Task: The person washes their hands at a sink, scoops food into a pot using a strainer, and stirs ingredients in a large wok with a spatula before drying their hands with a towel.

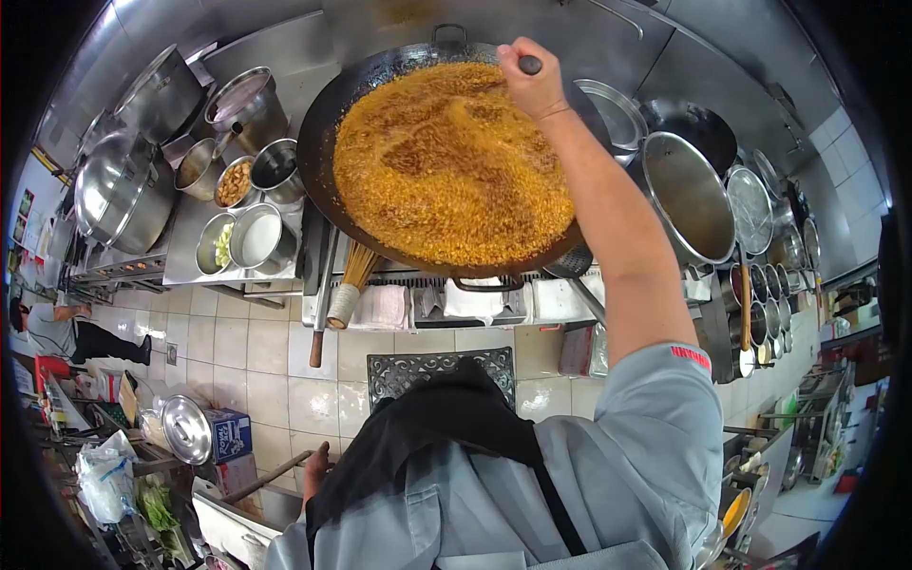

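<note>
Over the far right rim of a large black wok [318, 157], my right hand [534, 87] is closed round a dark-ended handle [530, 65]; the rest of that tool is hidden. Bubbling orange-brown food [451, 161] with small bits fills most of the wok. Low at my left side, my left hand [317, 465] hangs beside a long wooden stick [271, 478], near its upper end. Its fingers are small and partly hidden, so I cannot tell whether they grip the stick.
Metal pots [261, 237] and a domed lidded pot [119, 190] stand left of the wok. A bamboo brush [351, 285] and a skimmer [570, 263] lie at its near edge. A large steel pot [689, 199] is at right. Another person [71, 332] stands far left.
</note>
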Tool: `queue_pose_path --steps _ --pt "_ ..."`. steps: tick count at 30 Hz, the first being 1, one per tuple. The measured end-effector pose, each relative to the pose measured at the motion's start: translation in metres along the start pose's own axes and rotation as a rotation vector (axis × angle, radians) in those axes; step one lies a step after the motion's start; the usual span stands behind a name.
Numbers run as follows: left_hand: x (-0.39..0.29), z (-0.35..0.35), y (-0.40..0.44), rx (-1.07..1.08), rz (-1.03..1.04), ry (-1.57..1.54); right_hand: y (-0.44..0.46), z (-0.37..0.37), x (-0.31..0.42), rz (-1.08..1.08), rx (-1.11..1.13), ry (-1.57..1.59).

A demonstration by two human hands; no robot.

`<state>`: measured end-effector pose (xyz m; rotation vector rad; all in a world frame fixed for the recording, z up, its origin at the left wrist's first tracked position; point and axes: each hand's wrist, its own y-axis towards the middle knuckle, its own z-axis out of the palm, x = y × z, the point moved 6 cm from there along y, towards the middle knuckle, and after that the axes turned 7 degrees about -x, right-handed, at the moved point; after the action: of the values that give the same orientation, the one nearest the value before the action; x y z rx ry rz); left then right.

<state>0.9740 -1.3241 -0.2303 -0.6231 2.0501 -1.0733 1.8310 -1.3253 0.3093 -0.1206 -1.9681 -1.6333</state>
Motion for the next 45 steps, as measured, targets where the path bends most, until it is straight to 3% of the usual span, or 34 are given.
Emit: queue_pose_path --steps 5,9,15,18,19,21,32,35,36,45 --pt "0.012 -0.001 0.015 0.107 0.073 -0.067 0.005 -0.055 0.023 0.074 -0.049 -0.014" --pt "0.001 -0.002 0.035 0.192 0.149 0.025 -0.016 -0.1 0.072 0.277 -0.115 0.047" --pt "-0.024 -0.011 0.059 0.364 0.46 0.196 -0.056 -0.149 0.157 0.341 -0.243 0.202" --pt "-0.036 -0.019 0.053 0.489 0.6 0.092 -0.068 -0.167 0.194 0.359 -0.257 0.253" --pt "-0.03 -0.021 0.063 0.51 0.523 -0.063 -0.071 -0.172 0.205 0.372 -0.268 0.273" --pt "-0.025 -0.024 0.079 0.511 0.452 -0.201 -0.073 -0.182 0.226 0.376 -0.268 0.304" --pt "-0.029 -0.04 0.051 0.436 0.676 0.081 -0.059 -0.173 0.312 0.441 -0.113 0.448" --pt "-0.001 -0.037 0.116 0.456 0.262 0.058 -0.064 -0.158 0.301 0.491 -0.036 0.478" --pt "0.011 -0.035 0.12 0.383 0.132 -0.119 -0.07 -0.154 0.288 0.504 -0.052 0.499" --pt "0.004 -0.034 0.072 0.269 0.08 0.008 -0.135 -0.084 0.184 0.417 -0.126 0.562"
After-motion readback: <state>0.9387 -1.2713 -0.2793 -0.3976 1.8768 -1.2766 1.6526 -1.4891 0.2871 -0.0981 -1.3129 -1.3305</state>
